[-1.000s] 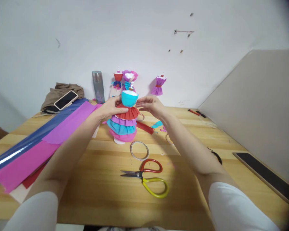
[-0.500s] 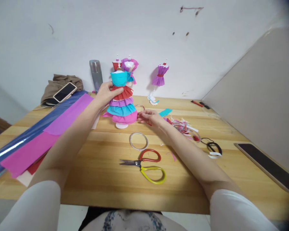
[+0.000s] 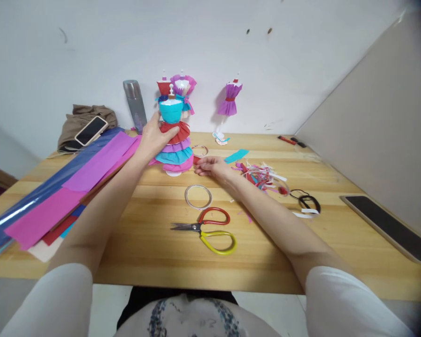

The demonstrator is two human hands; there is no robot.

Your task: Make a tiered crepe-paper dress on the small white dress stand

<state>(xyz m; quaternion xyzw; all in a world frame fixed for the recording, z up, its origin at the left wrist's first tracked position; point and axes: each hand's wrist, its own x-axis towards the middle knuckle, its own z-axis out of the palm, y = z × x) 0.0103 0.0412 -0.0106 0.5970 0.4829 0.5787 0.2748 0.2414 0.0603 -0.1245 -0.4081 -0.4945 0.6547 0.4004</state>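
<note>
A small white dress-form mannequin stands on the table in a turquoise bodice and a tiered paper skirt of red, purple, turquoise and pink. My left hand is closed round its waist from the left, thumb across the red ruffle. Just right of the hem, my right hand is low over the table, fingers drawn together. A bit of red shows at its fingertips; whether they grip it is unclear. Nearer to me lie a ring of double-sided tape and scissors with one red and one yellow handle.
Behind stand more dressed forms, one in a purple dress, and a grey flask. Paper sheets lie left beside a phone on brown cloth. Paper scraps, a black ring and a dark-screened device lie right.
The view has tipped slightly, so the table sits higher in the picture. My left hand keeps its hold on the mannequin. My right hand has shifted slightly near the hem.
</note>
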